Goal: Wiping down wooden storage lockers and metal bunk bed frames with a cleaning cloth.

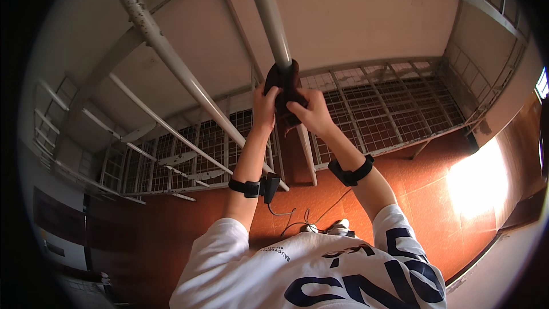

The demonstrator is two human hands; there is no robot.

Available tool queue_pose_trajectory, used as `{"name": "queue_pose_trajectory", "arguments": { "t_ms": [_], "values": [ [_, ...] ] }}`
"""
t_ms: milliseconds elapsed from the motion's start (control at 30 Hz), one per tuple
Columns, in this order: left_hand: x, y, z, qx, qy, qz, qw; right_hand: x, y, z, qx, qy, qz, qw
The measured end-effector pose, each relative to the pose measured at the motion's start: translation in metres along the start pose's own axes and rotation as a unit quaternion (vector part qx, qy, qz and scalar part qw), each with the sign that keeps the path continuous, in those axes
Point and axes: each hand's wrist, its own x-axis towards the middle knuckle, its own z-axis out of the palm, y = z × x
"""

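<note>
A dark brown cloth (pixel 286 90) is wrapped around an upright light-grey metal post (pixel 274 30) of a bunk bed frame, in the upper middle of the view. My left hand (pixel 265 105) grips the cloth from the left side, its thumb pressed on the front. From the right, my right hand (pixel 313 109) holds the other side of the cloth, thumb also in front. Both hands are level with each other, close to the post. The fingers behind the cloth are hidden. A loose end of the cloth hangs below my hands.
Left of the post runs a chipped metal pole (pixel 171 56) with ladder rungs beyond it. Wire-mesh bed bases (pixel 364 111) stand behind, against the wall. Black straps with a cable (pixel 274 212) are on my forearms. The tiled floor (pixel 411 206) has a bright sunlit patch.
</note>
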Motion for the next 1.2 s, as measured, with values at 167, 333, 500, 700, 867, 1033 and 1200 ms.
{"name": "queue_pose_trajectory", "arguments": {
  "t_ms": [167,333,500,700,867,1033,1200],
  "values": [
    [0.015,0.062,0.031,0.144,0.023,0.136,0.980,0.040,-0.045,-0.005,-0.081,0.073,-0.083,0.991],
    [0.017,0.088,0.028,0.154,0.005,0.150,0.977,0.045,-0.061,0.002,-0.169,0.062,-0.058,0.982],
    [0.038,0.131,0.052,0.162,-0.018,0.164,0.973,0.090,-0.082,-0.013,-0.194,0.128,-0.157,0.960],
    [0.054,0.107,0.044,0.170,-0.042,0.274,0.946,0.086,-0.053,-0.003,-0.180,0.118,-0.214,0.953],
    [0.007,-0.092,-0.059,0.497,-0.159,0.042,0.852,-0.025,0.097,0.029,-0.446,-0.202,0.083,0.868],
    [-0.080,-0.162,-0.043,0.618,-0.183,-0.135,0.752,-0.151,0.170,0.007,-0.315,-0.069,0.215,0.922],
    [-0.067,-0.193,-0.045,0.632,-0.169,-0.164,0.738,-0.151,0.160,-0.035,-0.313,-0.070,0.209,0.924]
  ]
}}
